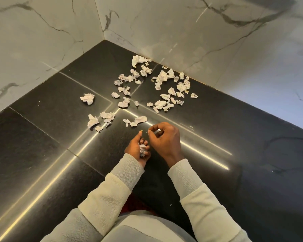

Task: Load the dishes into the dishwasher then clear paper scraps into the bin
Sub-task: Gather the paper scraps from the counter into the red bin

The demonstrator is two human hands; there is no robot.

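The shiny black bench (42, 137) meets white marble walls (33, 32). Many paper scraps (164, 84) lie near the corner. The left hand (138, 149) curls its fingers around crumpled scraps. The right hand (166, 138) pinches a tiny bit.

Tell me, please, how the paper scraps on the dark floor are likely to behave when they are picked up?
The paper scraps look thin and crumpled, so they are probably very light and easily crushed. The left hand already cups several, which suggests they pack down small. The smallest bits may slip through fingers on the glossy floor.
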